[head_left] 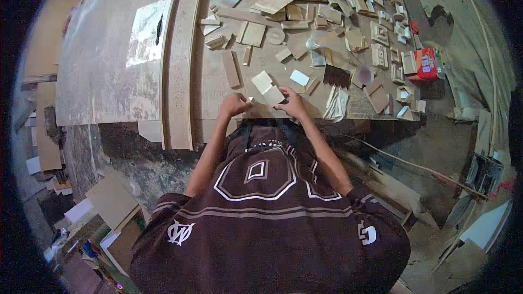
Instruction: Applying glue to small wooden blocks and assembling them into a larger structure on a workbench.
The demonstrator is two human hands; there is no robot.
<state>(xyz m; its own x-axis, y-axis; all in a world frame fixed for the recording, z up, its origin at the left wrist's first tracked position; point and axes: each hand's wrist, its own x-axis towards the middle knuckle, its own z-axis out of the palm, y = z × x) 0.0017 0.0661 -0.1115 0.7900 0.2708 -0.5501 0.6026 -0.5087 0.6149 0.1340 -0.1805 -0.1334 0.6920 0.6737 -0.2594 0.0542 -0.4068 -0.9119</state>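
My right hand (pixel 293 103) is closed on the near right edge of a pale wooden block (pixel 267 86), which shows a step or seam across its middle. To the left, near the table's front edge, my left hand (pixel 235 105) is closed in a pinch. A small pale wood piece (pixel 250 100) shows at its fingertips. The two hands are a short way apart. Beyond them lie a narrow wooden strip (pixel 230 69) and a small white rectangular piece (pixel 299 78). A dark brush-like piece (pixel 336 76) lies to the right.
Many wood offcuts (pixel 272 4) cover the far part of the table (pixel 212 98). Small built wooden pieces (pixel 379 32) line its right side, near a red box (pixel 426 64). A long raised board (pixel 180 65) runs along the left. Crumpled clear plastic (pixel 336 103) lies by the front edge.
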